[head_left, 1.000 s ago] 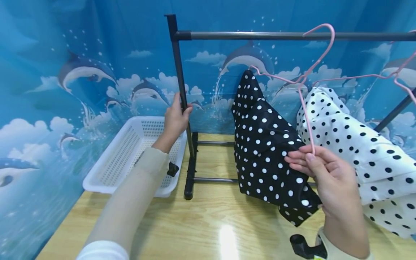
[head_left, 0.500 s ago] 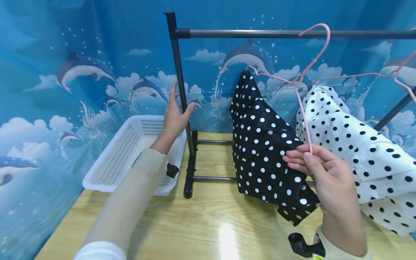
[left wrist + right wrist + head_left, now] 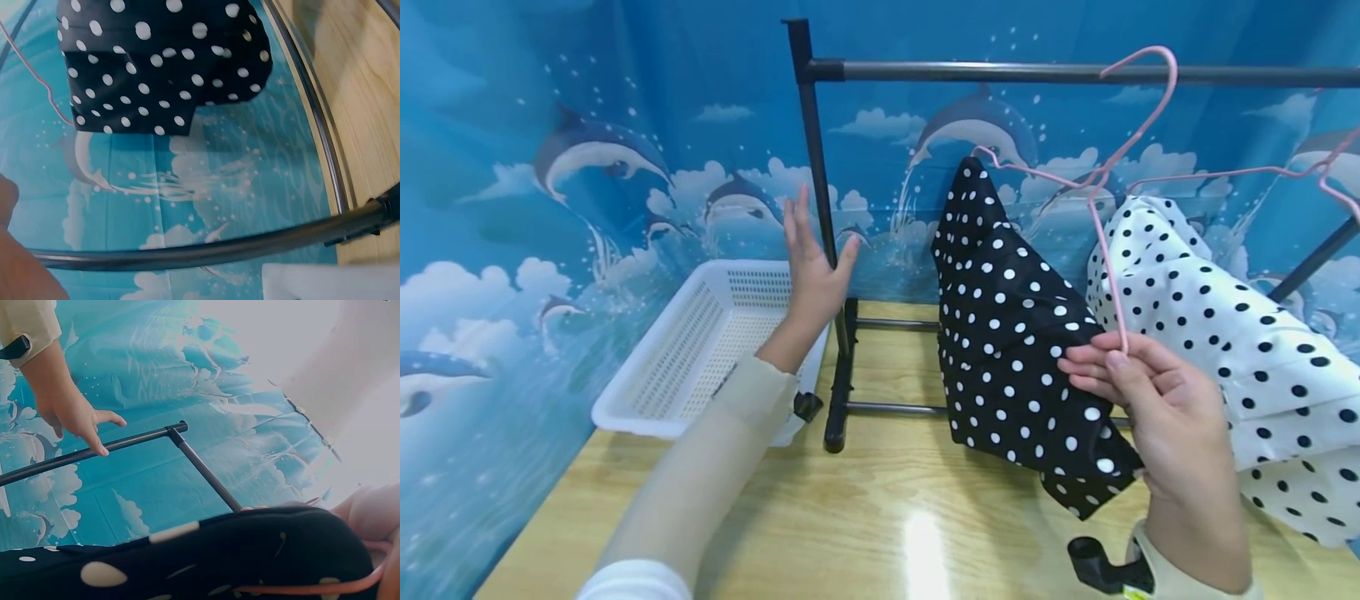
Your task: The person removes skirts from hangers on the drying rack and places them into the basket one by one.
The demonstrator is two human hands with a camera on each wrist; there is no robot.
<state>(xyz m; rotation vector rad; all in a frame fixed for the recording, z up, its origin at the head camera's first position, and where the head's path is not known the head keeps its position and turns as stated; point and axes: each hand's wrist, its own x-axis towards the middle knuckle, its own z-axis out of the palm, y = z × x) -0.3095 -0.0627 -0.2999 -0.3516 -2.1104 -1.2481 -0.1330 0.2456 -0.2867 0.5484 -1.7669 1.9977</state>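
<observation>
My left hand (image 3: 816, 283) is beside the upright post (image 3: 815, 142) of a dark metal rack, fingers straight and spread, thumb crossing the post in the head view. The right wrist view also shows this hand (image 3: 70, 412) with its fingers extended by the post. With thumb and fingers, my right hand (image 3: 1172, 408) pinches the lower corner of a pink hanger (image 3: 1102, 177). Black cloth with white dots (image 3: 1007, 333) hangs from that hanger, its lower edge above the table. The hanger's hook overlaps the rack's top bar (image 3: 970, 72) in the head view.
Behind the left forearm, a white perforated basket (image 3: 632, 427) stands on the wooden table (image 3: 857, 517). White cloth with black dots (image 3: 1247, 367) hangs on another pink hanger (image 3: 1217, 175) at right. Low rails (image 3: 895, 409) join the rack's base. A blue dolphin-print curtain (image 3: 880, 33) backs everything.
The left hand has let go of the rack's post; its fingers have straightened and spread. The right hand keeps its pinch on the hanger, almost unmoved.
</observation>
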